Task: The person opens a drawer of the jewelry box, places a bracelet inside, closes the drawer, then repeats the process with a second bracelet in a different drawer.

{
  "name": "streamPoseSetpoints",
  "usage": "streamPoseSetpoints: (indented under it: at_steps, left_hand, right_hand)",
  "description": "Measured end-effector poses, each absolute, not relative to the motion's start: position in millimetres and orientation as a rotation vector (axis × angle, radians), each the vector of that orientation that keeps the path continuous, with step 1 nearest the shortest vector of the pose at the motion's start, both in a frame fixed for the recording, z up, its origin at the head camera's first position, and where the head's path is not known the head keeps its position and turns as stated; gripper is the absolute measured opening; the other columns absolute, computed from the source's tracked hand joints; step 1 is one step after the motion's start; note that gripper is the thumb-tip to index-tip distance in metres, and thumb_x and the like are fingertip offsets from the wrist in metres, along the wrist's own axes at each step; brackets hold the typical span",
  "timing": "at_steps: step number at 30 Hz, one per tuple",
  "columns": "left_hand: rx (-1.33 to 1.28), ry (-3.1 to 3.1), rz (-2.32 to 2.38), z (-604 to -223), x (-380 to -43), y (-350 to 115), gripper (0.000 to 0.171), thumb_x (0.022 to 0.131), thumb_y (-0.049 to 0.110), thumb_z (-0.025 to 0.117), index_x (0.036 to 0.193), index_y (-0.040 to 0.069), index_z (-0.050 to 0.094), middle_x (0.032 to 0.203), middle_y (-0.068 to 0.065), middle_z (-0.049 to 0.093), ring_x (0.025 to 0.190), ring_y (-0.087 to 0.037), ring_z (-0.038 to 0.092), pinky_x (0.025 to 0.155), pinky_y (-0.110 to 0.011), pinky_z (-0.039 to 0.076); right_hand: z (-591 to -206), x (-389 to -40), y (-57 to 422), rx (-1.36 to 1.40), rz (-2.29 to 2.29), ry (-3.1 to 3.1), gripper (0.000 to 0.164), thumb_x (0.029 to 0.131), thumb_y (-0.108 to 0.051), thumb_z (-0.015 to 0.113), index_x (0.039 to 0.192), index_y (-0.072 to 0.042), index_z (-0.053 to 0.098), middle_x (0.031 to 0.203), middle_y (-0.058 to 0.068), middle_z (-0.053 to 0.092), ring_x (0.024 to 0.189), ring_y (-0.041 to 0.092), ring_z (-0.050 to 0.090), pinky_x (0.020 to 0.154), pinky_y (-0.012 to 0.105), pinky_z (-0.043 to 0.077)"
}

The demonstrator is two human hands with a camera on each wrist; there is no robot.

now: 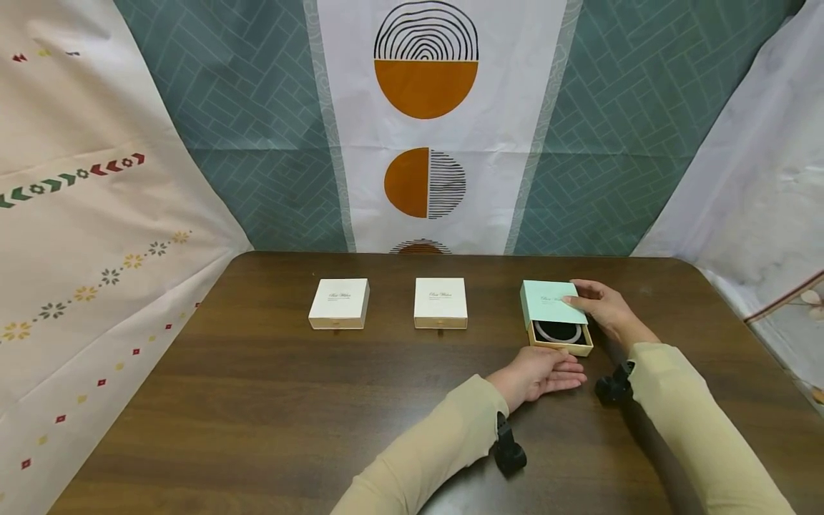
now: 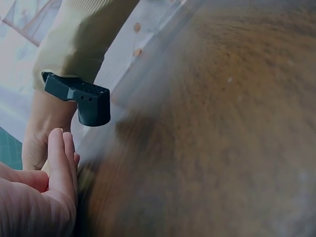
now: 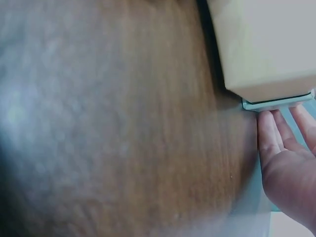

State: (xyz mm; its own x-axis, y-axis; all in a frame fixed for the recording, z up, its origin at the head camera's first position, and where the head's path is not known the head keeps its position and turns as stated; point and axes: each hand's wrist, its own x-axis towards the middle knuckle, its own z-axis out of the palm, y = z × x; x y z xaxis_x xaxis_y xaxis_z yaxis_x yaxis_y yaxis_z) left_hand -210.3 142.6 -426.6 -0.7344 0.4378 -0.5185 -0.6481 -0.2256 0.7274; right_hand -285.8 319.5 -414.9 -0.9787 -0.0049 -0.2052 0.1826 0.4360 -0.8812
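Observation:
A mint-green gift box point(image 1: 548, 302) stands at the right of the table, its cream drawer point(image 1: 584, 350) partly slid out toward the front. Inside the drawer a pale bangle point(image 1: 543, 333) lies on black padding, partly covered by the sleeve. My right hand point(image 1: 605, 309) grips the sleeve from its right side, thumb on top; in the right wrist view its fingers point(image 3: 269, 133) lie along the box's side. My left hand point(image 1: 539, 372) pinches at the middle of the drawer's front edge, palm up, the other fingers point(image 2: 60, 163) stretched out straight.
Two white gift boxes of the same kind, one at the left point(image 1: 338, 303) and one in the middle point(image 1: 440, 302), stand closed in a row with the green one. A patterned cloth point(image 1: 425, 129) hangs behind the brown wooden table point(image 1: 257, 400). Black wrist cameras hang below both sleeves.

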Motion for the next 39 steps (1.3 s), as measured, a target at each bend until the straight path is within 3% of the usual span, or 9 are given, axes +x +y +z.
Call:
streamPoseSetpoints:
  at_steps: [2,5,13,21,32,39]
  left_hand:
    - [-0.265,1.326,2.007,-427,-211,142,0.021,0.097,0.010,0.053,0.098,-0.007,0.066,0.098,-0.020,0.070,0.102,-0.036,0.065,0.089,-0.041,0.054]
    - [-0.271,1.319,2.004,-426,-213,142,0.021,0.097,0.011,0.053,0.098,-0.006,0.066,0.098,-0.020,0.070,0.103,-0.036,0.066,0.090,-0.041,0.053]
    - [-0.288,1.320,2.032,-427,-217,142,0.019,0.097,0.011,0.053,0.098,-0.004,0.066,0.096,-0.019,0.070,0.101,-0.036,0.066,0.089,-0.042,0.053]
    - [-0.280,1.310,2.047,-429,-221,141,0.022,0.098,0.012,0.051,0.102,-0.004,0.065,0.098,-0.019,0.070,0.103,-0.035,0.066,0.090,-0.042,0.053]
    - [-0.316,1.295,2.042,-422,-227,144,0.020,0.097,0.013,0.054,0.103,-0.003,0.065,0.097,-0.019,0.070,0.101,-0.035,0.066,0.090,-0.042,0.053]
    - [-0.284,1.314,2.046,-426,-229,145,0.023,0.097,0.013,0.053,0.112,-0.003,0.062,0.098,-0.020,0.069,0.101,-0.035,0.067,0.089,-0.042,0.054]
  right_hand:
    - [-413,-285,319,0.169,-1.554,2.513,0.078,0.093,-0.033,0.061,0.149,0.003,0.020,0.152,0.030,0.020,0.139,0.043,0.022,0.111,0.052,0.029]
    - [-411,-285,317,0.182,-1.541,2.519,0.078,0.093,-0.034,0.061,0.149,0.002,0.021,0.152,0.030,0.019,0.139,0.044,0.021,0.112,0.056,0.025]
    - [-408,-282,313,0.224,-1.549,2.507,0.078,0.092,-0.035,0.062,0.149,0.001,0.023,0.152,0.029,0.021,0.138,0.042,0.025,0.110,0.054,0.030]
    - [-408,-281,313,0.246,-1.556,2.529,0.087,0.085,-0.044,0.068,0.147,0.002,0.029,0.149,0.030,0.027,0.134,0.041,0.032,0.104,0.047,0.040]
    - [-406,-281,311,0.304,-1.507,2.565,0.078,0.092,-0.037,0.061,0.148,0.004,0.025,0.147,0.031,0.028,0.130,0.039,0.036,0.103,0.047,0.041]
    - [-407,-280,312,0.333,-1.542,2.542,0.076,0.092,-0.035,0.062,0.148,0.002,0.027,0.146,0.030,0.031,0.129,0.040,0.037,0.105,0.050,0.038]
